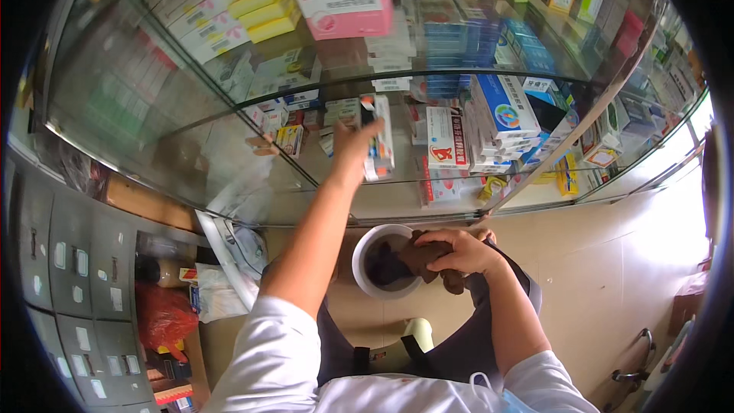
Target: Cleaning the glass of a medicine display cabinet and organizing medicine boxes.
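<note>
My left hand (351,146) reaches into the lower level of a glass display cabinet. Its fingers are around a narrow white medicine box (385,143) with dark and orange parts; motion blur hides the exact grip. Small medicine boxes (342,109) stand just beyond that hand. In my right hand (461,249) is a bunched brown cloth (424,255). The cloth hangs at the right rim of a white bucket (360,275), which stands on the floor between my legs. Something dark lies inside the bucket, too unclear to name.
A glass shelf (321,83) with stacked boxes runs above my left hand. White-and-red boxes (447,137) and a blue-and-white stack (504,106) stand to its right. Grey drawers (80,264) and a red plastic bag (163,312) are at left. A metal handle (645,355) is at lower right.
</note>
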Motion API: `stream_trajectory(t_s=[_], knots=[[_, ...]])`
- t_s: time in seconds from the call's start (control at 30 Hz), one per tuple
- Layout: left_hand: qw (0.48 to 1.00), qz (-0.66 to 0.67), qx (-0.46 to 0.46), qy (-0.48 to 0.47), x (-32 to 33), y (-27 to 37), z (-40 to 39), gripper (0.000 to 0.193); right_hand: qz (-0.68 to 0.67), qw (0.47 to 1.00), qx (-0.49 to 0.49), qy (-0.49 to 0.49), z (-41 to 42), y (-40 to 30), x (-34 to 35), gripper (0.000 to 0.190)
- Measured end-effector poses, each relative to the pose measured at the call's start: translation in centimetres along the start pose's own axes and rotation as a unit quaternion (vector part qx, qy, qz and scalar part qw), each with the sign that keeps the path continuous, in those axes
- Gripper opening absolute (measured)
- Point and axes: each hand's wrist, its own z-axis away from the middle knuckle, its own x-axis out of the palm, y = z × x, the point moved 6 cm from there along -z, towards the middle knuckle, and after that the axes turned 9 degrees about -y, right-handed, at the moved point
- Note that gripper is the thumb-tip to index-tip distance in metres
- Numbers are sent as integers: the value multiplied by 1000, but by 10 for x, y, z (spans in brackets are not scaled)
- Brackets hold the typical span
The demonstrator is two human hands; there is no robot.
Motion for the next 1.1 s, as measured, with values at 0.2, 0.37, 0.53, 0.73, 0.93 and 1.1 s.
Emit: stream_trajectory(t_s=[0.2, 0.37, 0.53, 0.73, 0.93, 1.1], knots=[[957, -190, 156, 155, -82, -3, -136, 36, 40, 999, -24, 1, -3, -17, 2, 51], [889, -360, 256, 117, -76, 10, -164, 46, -3, 998, -62, 23, 1, -13, -5, 53], [823, -411, 296, 256, -53, 11, -135, 41, 58, 998, -15, 23, 6, -16, -6, 53], [731, -630, 151, 213, -11, 4, -84, 53, 28, 999, -14, 23, 7, -17, -6, 52], [697, -680, 174, 148, -6, -1, -75, 55, 64, 998, -7, 12, 7, -25, -1, 52], [656, -691, 270, 136, -22, -8, -90, 58, 58, 998, -9, -1, 5, -23, 0, 53]])
